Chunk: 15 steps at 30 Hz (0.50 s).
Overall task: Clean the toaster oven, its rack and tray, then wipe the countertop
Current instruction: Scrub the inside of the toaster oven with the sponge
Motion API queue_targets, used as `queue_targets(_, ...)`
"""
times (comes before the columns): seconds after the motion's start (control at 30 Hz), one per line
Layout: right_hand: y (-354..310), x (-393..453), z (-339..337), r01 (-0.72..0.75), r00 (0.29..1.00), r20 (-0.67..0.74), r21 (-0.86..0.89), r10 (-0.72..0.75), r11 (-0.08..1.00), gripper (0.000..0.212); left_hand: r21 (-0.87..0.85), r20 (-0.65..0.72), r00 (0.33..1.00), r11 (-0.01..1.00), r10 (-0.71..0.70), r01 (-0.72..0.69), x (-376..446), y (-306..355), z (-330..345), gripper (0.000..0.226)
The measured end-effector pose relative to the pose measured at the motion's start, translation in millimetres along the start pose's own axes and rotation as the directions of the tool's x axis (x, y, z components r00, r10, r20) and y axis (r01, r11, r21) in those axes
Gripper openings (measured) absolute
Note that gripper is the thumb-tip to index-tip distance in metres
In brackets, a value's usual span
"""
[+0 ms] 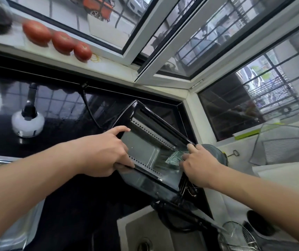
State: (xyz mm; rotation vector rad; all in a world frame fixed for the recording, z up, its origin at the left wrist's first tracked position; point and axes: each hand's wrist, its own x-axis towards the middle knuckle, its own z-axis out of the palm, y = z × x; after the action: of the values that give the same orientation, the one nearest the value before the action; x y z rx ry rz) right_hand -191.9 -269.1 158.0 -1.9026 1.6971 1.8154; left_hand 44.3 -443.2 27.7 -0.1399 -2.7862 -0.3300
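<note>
The black toaster oven (145, 115) is tipped up over the dark countertop (69, 205), its open cavity facing me and its glass door (148, 185) hanging toward the sink. My left hand (107, 154) grips the oven's left edge, thumb on the lower rim and forefinger on the upper corner. My right hand (201, 167) reaches into the right side of the cavity and holds a green mesh scrubbing cloth (175, 157) against the inner wall. A wire rack (188, 189) shows below the right hand.
A square sink (145, 236) with a drain lies below the oven. A white kettle (28, 122) stands at the left. Three tomatoes (61, 41) sit on the window sill. A glass panel and mesh tray (286, 145) lean at the right; a wire strainer (235, 236) is at the bottom right.
</note>
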Motion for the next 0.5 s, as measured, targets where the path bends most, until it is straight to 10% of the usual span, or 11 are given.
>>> queue_targets(0.2,-18,9,31,-0.002,0.983,-0.184,0.115,0.024,0.993,0.032,0.018,-0.018,1.0,1.0,-0.002,0.003,-1,1,1,0.019)
queue_targets(0.5,-36,128,16,-0.067,0.951,0.306,0.354,-0.048,0.933,0.083,-0.007,0.007,0.999,0.999,-0.034,0.034,-1,2,4,0.021)
